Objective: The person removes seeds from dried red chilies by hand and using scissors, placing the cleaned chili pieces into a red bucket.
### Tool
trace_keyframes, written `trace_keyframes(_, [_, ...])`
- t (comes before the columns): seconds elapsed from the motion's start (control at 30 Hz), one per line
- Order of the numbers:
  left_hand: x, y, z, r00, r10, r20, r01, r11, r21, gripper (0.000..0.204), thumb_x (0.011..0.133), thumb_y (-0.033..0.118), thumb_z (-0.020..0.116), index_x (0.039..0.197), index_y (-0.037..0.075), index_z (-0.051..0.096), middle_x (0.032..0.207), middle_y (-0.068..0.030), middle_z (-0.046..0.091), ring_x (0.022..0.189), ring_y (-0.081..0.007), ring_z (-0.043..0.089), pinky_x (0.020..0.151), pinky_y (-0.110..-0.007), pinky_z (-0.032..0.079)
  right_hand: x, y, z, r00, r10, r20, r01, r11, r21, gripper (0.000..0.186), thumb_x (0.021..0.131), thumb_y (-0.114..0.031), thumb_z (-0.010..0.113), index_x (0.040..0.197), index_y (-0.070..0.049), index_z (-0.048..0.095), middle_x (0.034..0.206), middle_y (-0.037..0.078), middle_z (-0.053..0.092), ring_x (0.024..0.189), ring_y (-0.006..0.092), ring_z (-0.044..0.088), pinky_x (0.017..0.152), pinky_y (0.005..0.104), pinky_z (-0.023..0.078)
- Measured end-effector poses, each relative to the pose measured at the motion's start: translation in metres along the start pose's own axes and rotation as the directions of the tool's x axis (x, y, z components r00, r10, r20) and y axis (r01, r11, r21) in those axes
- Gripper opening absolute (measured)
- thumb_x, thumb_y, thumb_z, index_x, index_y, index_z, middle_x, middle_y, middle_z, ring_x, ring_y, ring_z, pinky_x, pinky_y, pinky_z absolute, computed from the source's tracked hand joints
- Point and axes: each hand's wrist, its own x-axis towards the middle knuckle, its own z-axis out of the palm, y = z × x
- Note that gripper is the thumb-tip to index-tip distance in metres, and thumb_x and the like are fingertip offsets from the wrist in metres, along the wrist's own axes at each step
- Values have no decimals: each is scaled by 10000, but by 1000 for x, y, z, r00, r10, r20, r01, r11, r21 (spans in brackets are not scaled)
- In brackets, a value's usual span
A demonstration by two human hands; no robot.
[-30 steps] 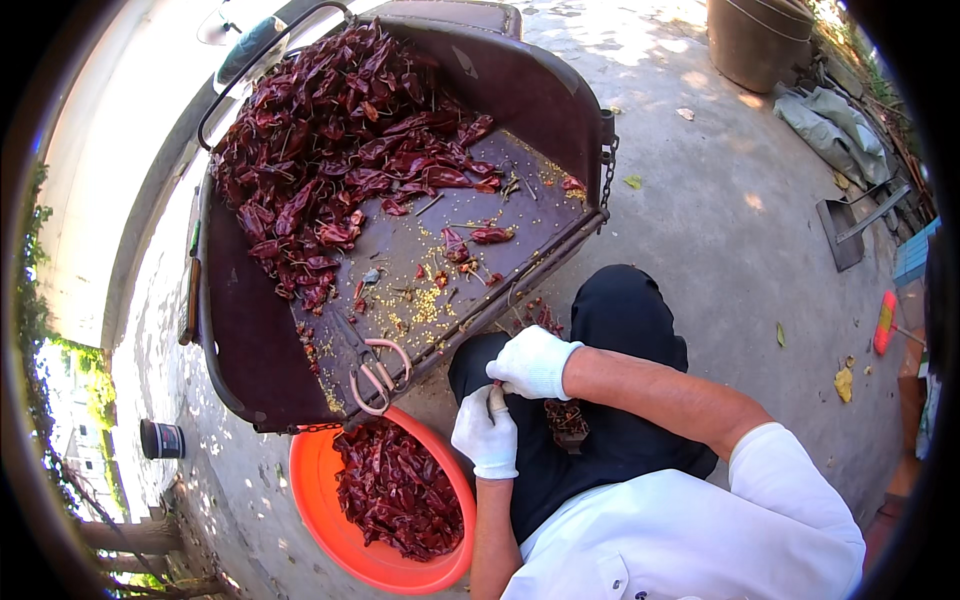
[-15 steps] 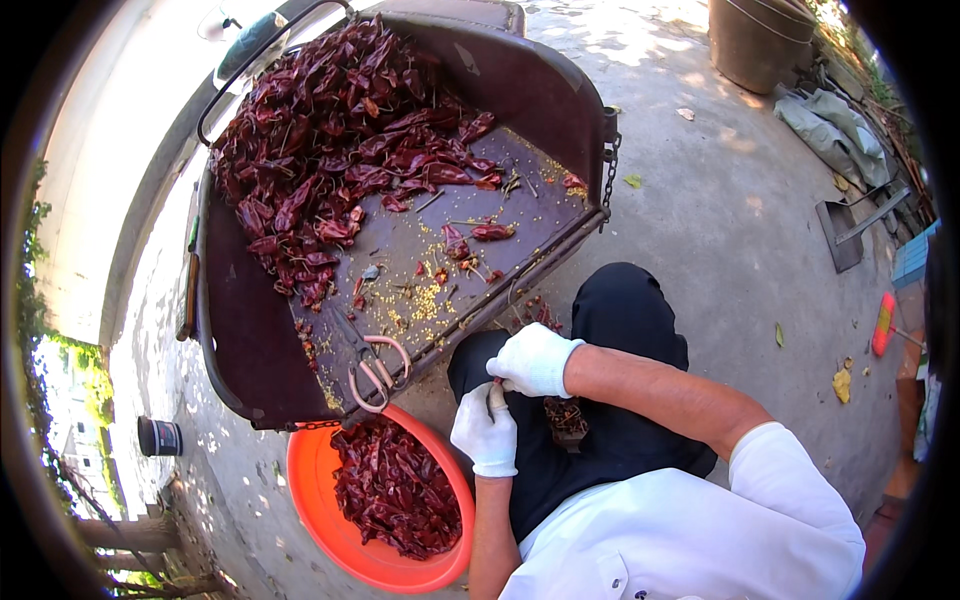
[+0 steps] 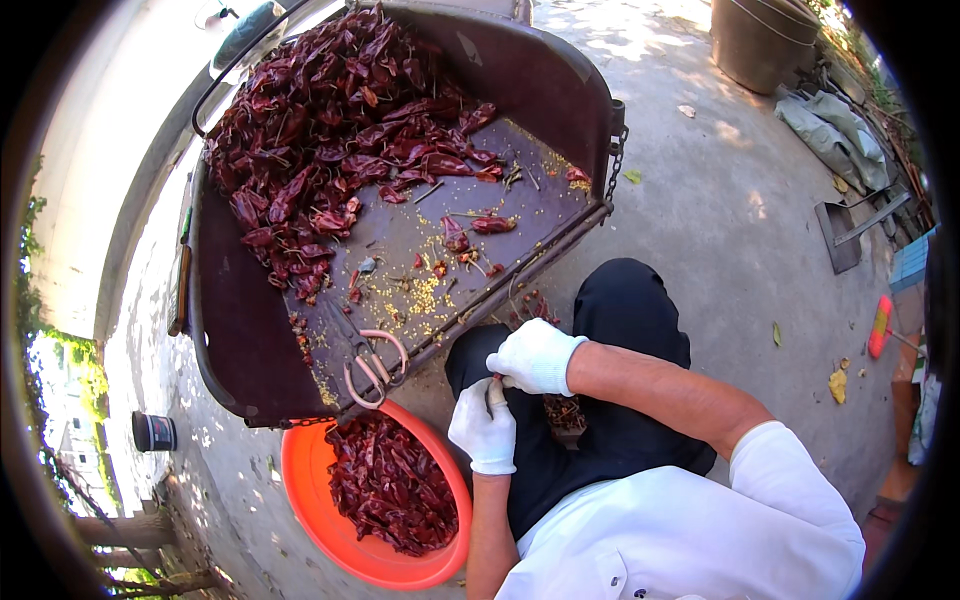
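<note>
Both my hands wear white knit gloves and meet above my left thigh. My left hand [image 3: 484,430] is closed, its thumb and fingers pinched upward. Against it, my right hand [image 3: 535,357] is closed too, bent over from the right. Between their fingertips shows a small bit of a dried red chili [image 3: 495,378], mostly hidden by the gloves. Ahead, a big heap of dried chilies [image 3: 330,140] fills the far left of a brown metal cart bed [image 3: 400,235]. Scissors with pinkish handles [image 3: 375,368] lie at its near edge. Below stands an orange basin [image 3: 310,500] part full of chilies [image 3: 390,485].
Yellow seeds [image 3: 425,295], stems and loose chilies dot the cart bed. A chain [image 3: 617,165] hangs at its right corner. Dark scraps [image 3: 565,415] lie between my legs. Farther right are a bucket [image 3: 762,45], a dustpan [image 3: 840,235] and a red-headed tool [image 3: 880,327]. A dark can [image 3: 155,432] stands left.
The view has shifted slightly, so the cart and basin sit a little farther left. My hands stay pressed together in nearly the same pose.
</note>
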Motion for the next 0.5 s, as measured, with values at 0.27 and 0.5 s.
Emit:
trace_keyframes(0.27, [1, -3, 0, 1000, -26, 1, 26, 999, -25, 88, 884, 139, 705, 866, 56, 683, 813, -110, 691, 708, -289, 674, 650, -378, 526, 4, 0, 1, 1000, 4, 25, -4, 1000, 2, 207, 835, -284, 704, 909, -92, 695, 765, 124, 708, 762, 321, 712, 644, 444, 555])
trace_keyframes(0.5, [2, -5, -1, 999, -45, 4, 45, 998, -44, 88, 888, 140, 698, 871, 54, 689, 819, -113, 693, 706, -288, 675, 648, -376, 527, 7, -1, 1, 1000, 3, 9, -3, 1000, 14, 208, 827, -279, 708, 904, -86, 690, 752, 129, 700, 752, 327, 707, 644, 450, 552])
